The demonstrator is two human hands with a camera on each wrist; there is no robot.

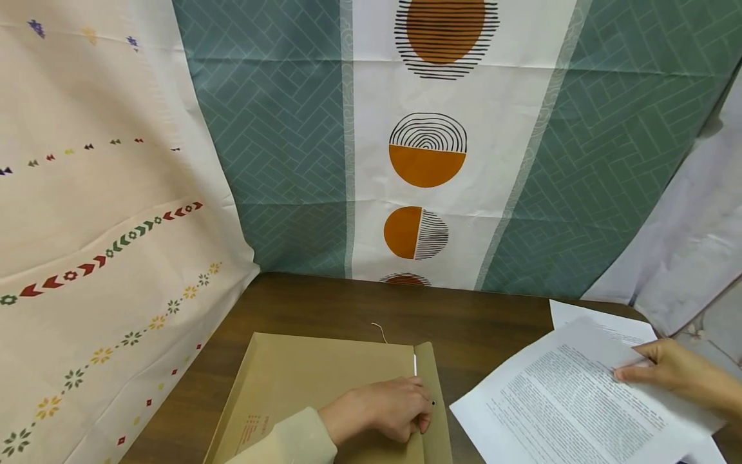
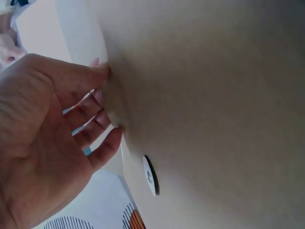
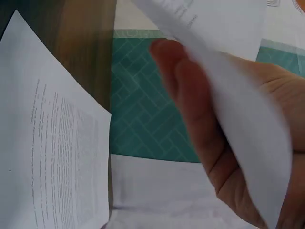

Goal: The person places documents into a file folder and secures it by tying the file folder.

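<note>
Left hand (image 1: 393, 407) pinches the brown envelope (image 1: 324, 368) (by its edge); right hand (image 1: 675, 374) pinches a printed sheet (image 1: 570, 399).

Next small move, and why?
Probably lift the edge of the brown envelope slightly with the left hand, so it gapes beside the flap: that hand pinches the edge, while the right hand holds a printed sheet off to the side.

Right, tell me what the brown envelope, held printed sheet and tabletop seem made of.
Brown envelope: probably kraft paper or thin card, matte; tan, unglossy, with a folded flap.
Printed sheet: thin, matte white paper, judging by its bend in the right hand.
Tabletop: wood or wood-look laminate, low-sheen; dark, streaky grain fits either.
</note>
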